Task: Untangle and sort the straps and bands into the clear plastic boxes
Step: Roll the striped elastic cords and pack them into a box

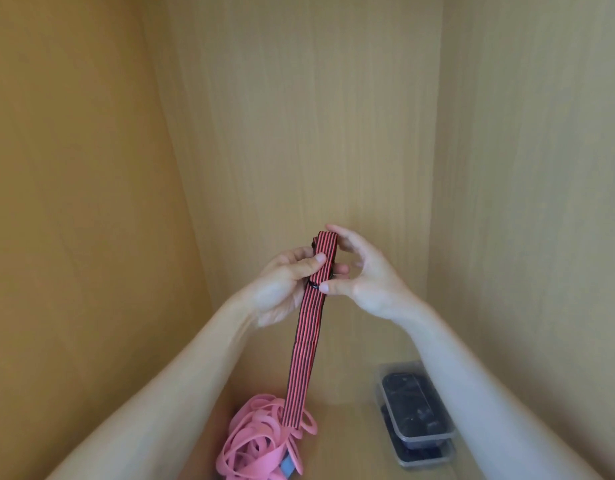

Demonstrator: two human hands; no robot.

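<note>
Left grip: the left hand (285,284) clasps the striped strap (307,327), with the thumb pressed flat on its front just above a small dark buckle (314,285) and the fingers curled behind.
Right grip: the right hand (366,275) pinches the same strap, thumb tip at the buckle and forefinger hooked over the folded top end. Its other fingers curve loosely and hold nothing.
Strap position: it is held upright in the air between both hands and doubled over at the top. Its tail hangs straight down, and the lower end reaches the pink bands (261,441).
Handling: it looks light, soft and limp, probably a little stretchy, and not fragile. It will sag wherever it is unsupported.
Where to hold: beside the buckle, the one stiff part, with the other hand on the free webbing to feed it through.
Pink bands: a tangled heap on the shelf floor (347,427), likely rubbery and prone to snag.
Clear plastic boxes (416,410): two of them, stacked to the right of the heap and apart from it. Their contents are dark and I cannot identify them.
</note>
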